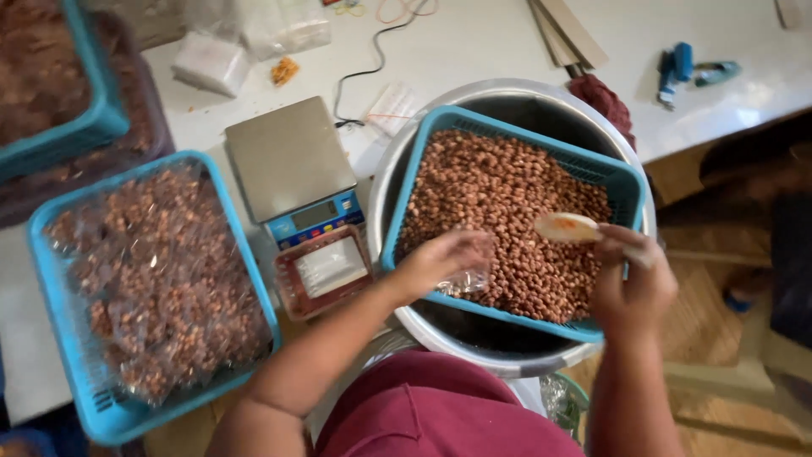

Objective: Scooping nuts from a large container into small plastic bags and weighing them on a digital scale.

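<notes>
Currently left hand [440, 258] grips a small clear bag [467, 278] over the nut basket [516, 222], off the table's near edge. Right hand [630, 275], fingers closed, holds a scoop [568, 227]. Filled bags fill the left basket [148, 283]; many loose nuts remain unbagged.

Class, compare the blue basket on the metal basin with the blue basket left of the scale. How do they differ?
The basket on the basin holds loose peanuts; the left basket holds peanuts packed in clear bags. The first rests on a metal basin, the second on the white table. Both are blue plastic mesh.
</notes>
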